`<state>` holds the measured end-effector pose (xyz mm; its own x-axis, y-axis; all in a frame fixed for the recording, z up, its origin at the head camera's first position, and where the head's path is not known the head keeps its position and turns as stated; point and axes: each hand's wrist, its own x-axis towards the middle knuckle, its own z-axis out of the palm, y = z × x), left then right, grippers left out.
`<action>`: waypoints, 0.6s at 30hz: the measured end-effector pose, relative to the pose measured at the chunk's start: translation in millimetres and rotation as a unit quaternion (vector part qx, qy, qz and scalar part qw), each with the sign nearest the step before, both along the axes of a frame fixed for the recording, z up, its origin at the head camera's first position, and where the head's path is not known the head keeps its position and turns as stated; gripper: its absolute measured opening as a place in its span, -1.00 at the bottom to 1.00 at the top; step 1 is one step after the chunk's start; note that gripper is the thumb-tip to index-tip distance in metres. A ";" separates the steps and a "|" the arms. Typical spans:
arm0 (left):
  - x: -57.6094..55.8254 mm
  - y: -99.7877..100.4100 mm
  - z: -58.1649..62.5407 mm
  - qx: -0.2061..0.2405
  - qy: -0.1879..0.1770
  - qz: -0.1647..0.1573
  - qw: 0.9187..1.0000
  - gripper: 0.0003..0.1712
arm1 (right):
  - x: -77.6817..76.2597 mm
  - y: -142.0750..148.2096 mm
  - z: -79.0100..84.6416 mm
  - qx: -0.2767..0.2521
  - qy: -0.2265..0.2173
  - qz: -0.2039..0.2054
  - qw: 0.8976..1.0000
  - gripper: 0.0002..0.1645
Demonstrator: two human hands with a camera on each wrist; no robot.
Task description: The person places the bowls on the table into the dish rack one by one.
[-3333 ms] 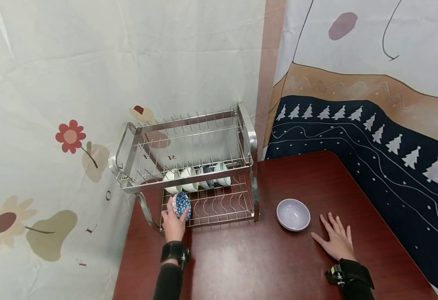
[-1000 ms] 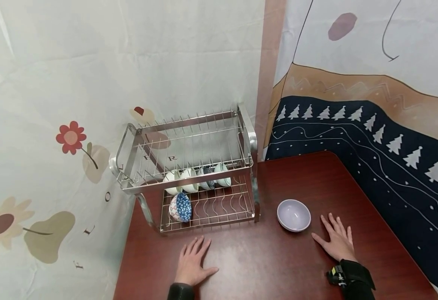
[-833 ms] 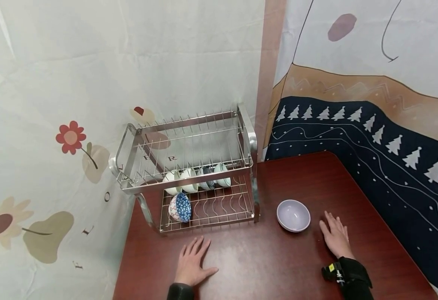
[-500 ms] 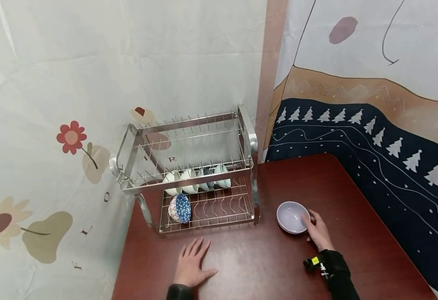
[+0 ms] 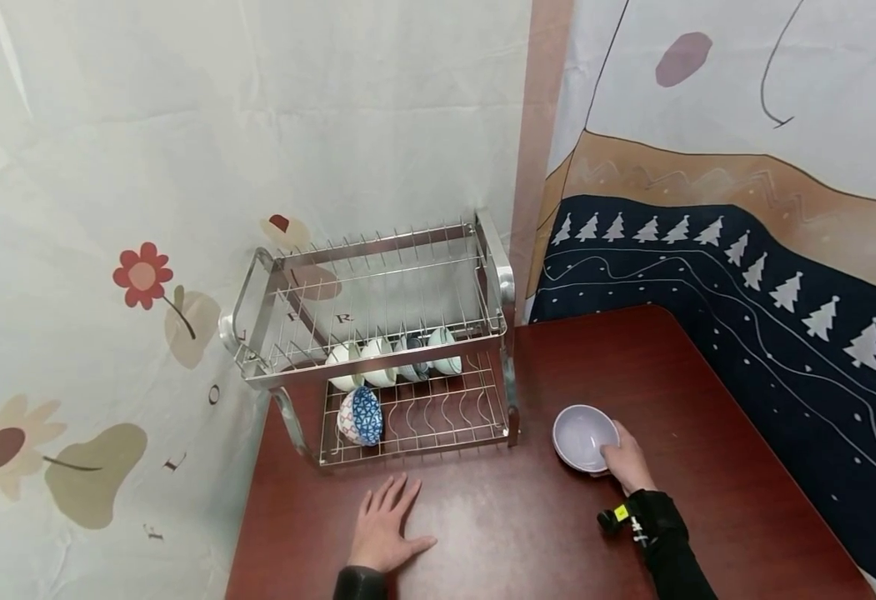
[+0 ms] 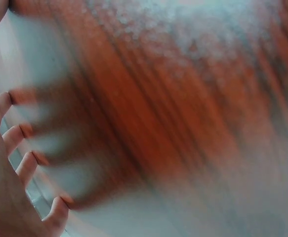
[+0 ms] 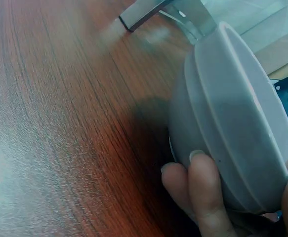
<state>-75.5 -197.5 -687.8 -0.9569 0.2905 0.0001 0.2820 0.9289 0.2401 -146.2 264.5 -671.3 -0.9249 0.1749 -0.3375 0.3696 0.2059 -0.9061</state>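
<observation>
My right hand (image 5: 628, 460) grips the near right edge of a lavender bowl (image 5: 580, 435), thumb inside the rim and fingers under the outside. In the right wrist view the ridged bowl (image 7: 218, 113) appears tilted close to the tabletop; whether its base still touches cannot be told. Flat on the table with fingers spread lies my left hand (image 5: 385, 527), holding nothing; the left wrist view has its fingertips (image 6: 27, 163) on the wood. Ahead of it, a blue-and-white patterned bowl (image 5: 361, 417) stands on edge at the left front of the metal dish rack (image 5: 377, 367).
Several small bowls (image 5: 379, 367) stand on edge in the rack's back lower row, partly behind the upper tier's front bar. The rack's upper tier has upright wire dividers. A printed cloth (image 5: 407, 100) hangs behind the red-brown table (image 5: 498, 533).
Earlier my left hand let go of the patterned bowl in the rack and came back to the table. My right hand has moved left from the tabletop and taken hold of the lavender bowl.
</observation>
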 end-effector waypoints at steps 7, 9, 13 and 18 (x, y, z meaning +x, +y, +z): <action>-1.7 1.5 -3.8 0.004 0.033 -0.008 0.999 0.19 | 11.3 5.0 12.3 -0.039 0.020 -0.041 0.998 -0.18; -2.0 1.5 -4.4 0.009 0.039 -0.010 0.999 0.18 | 15.0 3.9 14.0 -0.035 0.022 -0.045 0.998 -0.19; -1.1 1.8 -0.6 0.023 0.008 0.000 1.000 0.17 | 21.6 -6.0 13.4 -0.019 0.018 -0.034 0.999 -0.22; -1.3 9.1 5.3 0.043 -0.016 0.020 0.999 0.05 | 31.0 -26.0 10.6 -0.003 0.018 -0.026 0.999 -0.26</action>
